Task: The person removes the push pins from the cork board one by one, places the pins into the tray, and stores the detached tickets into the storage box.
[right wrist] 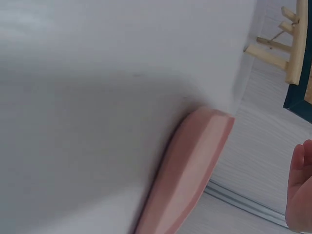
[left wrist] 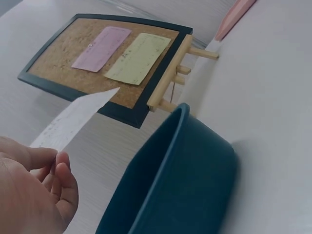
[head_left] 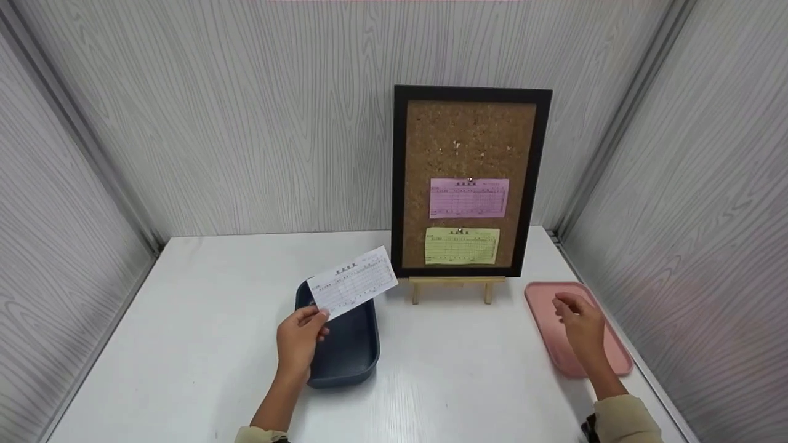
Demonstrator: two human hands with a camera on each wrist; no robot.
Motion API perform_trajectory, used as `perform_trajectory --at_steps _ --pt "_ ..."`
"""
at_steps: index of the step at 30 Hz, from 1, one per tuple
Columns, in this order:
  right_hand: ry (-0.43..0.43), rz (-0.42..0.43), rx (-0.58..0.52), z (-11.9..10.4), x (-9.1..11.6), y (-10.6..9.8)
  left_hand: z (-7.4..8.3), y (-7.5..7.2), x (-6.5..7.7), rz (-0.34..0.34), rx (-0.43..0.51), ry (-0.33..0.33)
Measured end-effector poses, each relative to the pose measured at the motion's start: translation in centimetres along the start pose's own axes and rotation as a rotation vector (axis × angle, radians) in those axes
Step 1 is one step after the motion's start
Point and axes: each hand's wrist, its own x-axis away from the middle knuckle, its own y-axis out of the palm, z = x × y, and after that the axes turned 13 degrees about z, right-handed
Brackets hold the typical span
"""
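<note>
My left hand (head_left: 298,338) pinches the lower left corner of a white printed slip (head_left: 352,283) between thumb and fingers. The slip is tilted above the dark blue bin (head_left: 345,351); in the left wrist view, the white slip (left wrist: 73,119) overlaps the corkboard's lower edge. Over the pink tray (head_left: 569,354), my right hand (head_left: 582,323) hovers with bent fingers, thumb near the index finger; I cannot tell whether something small is between them. Only part of the right hand (right wrist: 301,190) enters the right wrist view. A pink slip (head_left: 469,198) and a yellow-green slip (head_left: 462,246) hang pinned on the corkboard (head_left: 471,129).
The black-framed corkboard stands on a small wooden easel (head_left: 457,280) at the back of the white table (head_left: 443,381). Grey wood-patterned walls (head_left: 277,123) enclose the table at the back and both sides. The pink tray lies close to the right wall.
</note>
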Motion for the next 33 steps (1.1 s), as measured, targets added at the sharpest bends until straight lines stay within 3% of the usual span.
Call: perform_trajectory --at_steps 5,12,16,33 --pt "0.034 -0.036 0.057 2.2 0.1 -0.9 -0.9 -1.1 0.4 0.052 -0.022 -0.029" --pt "0.118 -0.123 0.111 4.8 -0.1 -1.9 -2.0 -2.3 0.5 0.077 -0.039 -0.073" --pt "0.153 -0.130 0.133 5.7 -0.3 -2.4 -2.3 -2.6 0.3 0.097 -0.041 -0.086" --pt "0.127 -0.228 0.091 4.9 0.2 -2.7 -2.3 -1.6 0.4 0.108 -0.018 -0.080"
